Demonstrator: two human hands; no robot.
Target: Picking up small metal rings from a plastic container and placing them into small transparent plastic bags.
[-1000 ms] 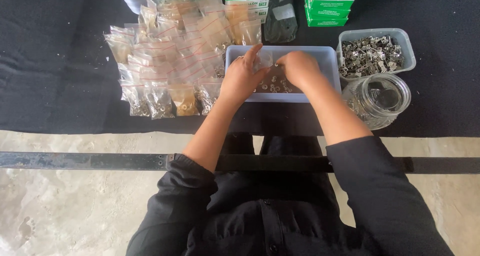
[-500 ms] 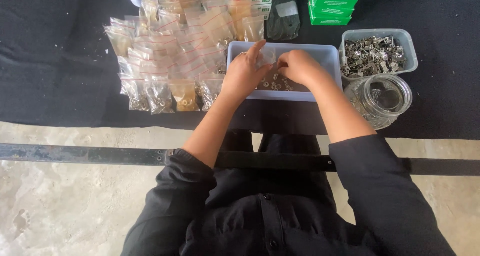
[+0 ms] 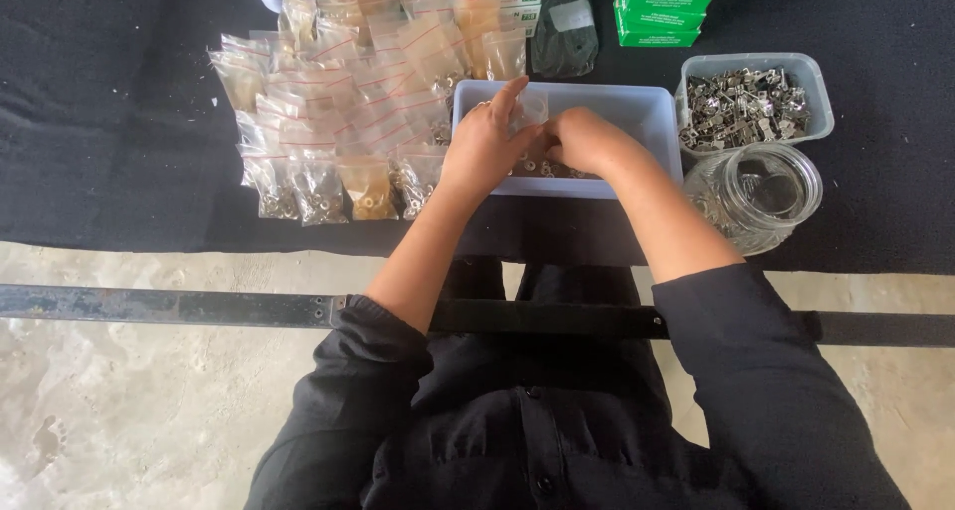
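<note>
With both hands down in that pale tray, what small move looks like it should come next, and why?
Probably dropping a few small metal pieces into the clear bag. The left hand seems to hold that little bag over the pale tray, while the right hand rests on the loose pieces in it. A pile of filled bags lies just left, so filling likely comes first.

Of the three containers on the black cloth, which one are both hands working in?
The pale blue tray, left of the clear tub of metal pieces and the round glass jar.
</note>
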